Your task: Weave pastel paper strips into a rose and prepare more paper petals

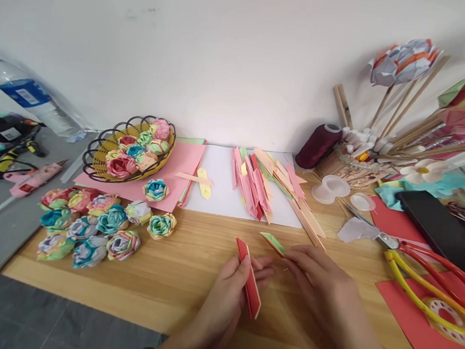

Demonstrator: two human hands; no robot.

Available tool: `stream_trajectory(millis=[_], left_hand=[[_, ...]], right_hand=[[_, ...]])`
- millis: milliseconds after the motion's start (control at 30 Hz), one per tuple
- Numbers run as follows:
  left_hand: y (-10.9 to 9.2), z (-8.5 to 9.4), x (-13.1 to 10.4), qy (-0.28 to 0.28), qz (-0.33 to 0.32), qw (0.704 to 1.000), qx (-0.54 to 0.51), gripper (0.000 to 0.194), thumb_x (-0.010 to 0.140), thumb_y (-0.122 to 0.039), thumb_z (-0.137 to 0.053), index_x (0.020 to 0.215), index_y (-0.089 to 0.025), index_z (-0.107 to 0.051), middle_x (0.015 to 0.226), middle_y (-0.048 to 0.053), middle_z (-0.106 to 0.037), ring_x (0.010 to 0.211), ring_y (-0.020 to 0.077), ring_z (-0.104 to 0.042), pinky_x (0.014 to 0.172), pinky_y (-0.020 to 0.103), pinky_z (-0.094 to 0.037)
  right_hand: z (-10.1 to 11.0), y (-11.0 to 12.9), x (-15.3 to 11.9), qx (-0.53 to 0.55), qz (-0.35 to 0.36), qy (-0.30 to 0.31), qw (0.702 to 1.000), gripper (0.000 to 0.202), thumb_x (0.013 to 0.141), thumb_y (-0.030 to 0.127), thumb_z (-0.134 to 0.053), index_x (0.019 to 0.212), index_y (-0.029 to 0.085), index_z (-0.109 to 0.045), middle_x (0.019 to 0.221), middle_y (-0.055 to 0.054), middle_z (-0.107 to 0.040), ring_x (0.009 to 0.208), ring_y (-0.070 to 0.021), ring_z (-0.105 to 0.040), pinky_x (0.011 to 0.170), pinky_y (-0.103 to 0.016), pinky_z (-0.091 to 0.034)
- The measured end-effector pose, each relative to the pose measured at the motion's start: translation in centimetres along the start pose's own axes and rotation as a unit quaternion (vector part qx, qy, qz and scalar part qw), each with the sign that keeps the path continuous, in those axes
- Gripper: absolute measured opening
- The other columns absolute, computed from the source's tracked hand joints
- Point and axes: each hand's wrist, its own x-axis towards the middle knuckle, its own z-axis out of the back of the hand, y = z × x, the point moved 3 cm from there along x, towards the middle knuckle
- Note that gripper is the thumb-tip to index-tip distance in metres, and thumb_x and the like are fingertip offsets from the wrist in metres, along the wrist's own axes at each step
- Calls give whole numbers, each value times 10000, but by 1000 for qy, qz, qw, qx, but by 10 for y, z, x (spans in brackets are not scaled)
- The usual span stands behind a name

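Note:
In my left hand [230,288], between thumb and fingers, is a folded red paper strip [249,279] with pale edges, tilted over the wooden table. My right hand [320,285] pinches a folded green and red paper strip [272,243] by its near end, just right of the red one. The two strips are apart. Beyond my hands, a pile of folded paper strips [256,185] in pink, red, peach and green lies on white paper [213,208]. A yellow folded strip [204,184] crosses a peach one to the left of the pile.
Several folded paper flowers [112,221] sit at the left, beside a yellow basket [99,160] holding more. Scissors [397,246], a tape roll [445,318] and a black phone [447,228] lie at the right. A thread spool [316,145] stands near the wall; a glue gun [32,176] is far left.

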Motion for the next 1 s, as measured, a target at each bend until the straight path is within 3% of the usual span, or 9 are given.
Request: stream_trajectory(millis=[67,200,333,433,600,833,1000], left_hand=[[0,-2,1,5,-28,999,-17,321,703,-442,-642,740,-139,-541,1010,139,-671,986,237,-607,926,377,-394],[0,-9,3,-3,-55,996,-64,326,676,-416,-679,810,-138,-574,894,93,-684,953,232,-611,869,367,-430],[-1,-16,2,32,-64,992,-104,333,686,-381,-681,893,-131,-603,960,106,-671,1027,245,-576,903,379,-416],[-3,-20,-1,56,-74,989,-120,292,740,-373,-632,906,-134,-614,1046,112,-653,1071,236,-554,958,381,-381],[-4,-21,-4,74,-91,984,-131,321,749,-435,-602,930,-171,-613,1141,89,-618,1149,221,-499,1002,364,-347],[1,-14,-1,62,-184,980,33,292,847,-414,-464,967,-189,-605,1160,76,-591,1158,196,-474,997,322,-340],[-3,-12,-5,52,-205,976,61,290,828,-443,-474,875,-189,-606,1184,78,-572,1183,200,-452,1021,309,-309]], right_hand=[[4,4,2,113,-72,-27,991,150,847,284,-500,853,205,-626,821,-49,-657,724,-174,-626,635,-277,-519],[-8,19,3,330,-191,-30,924,197,762,349,-611,879,192,-635,731,-32,-665,603,-158,-620,456,-223,-504],[-24,28,2,391,-223,-46,892,150,717,326,-644,776,189,-659,768,-39,-691,678,-171,-648,567,-242,-546],[-28,31,2,358,-224,-65,904,124,717,298,-635,775,201,-685,789,-39,-706,699,-176,-659,615,-258,-551],[-21,40,3,281,-151,-112,941,108,749,244,-599,784,202,-693,775,-43,-695,699,-172,-652,624,-265,-542],[-15,49,4,212,-53,-99,971,137,810,187,-533,844,229,-659,838,-43,-673,775,-173,-644,650,-260,-533],[-23,48,1,162,-47,-81,982,185,844,206,-480,1008,231,-559,973,-69,-625,914,-190,-604,736,-301,-529]])
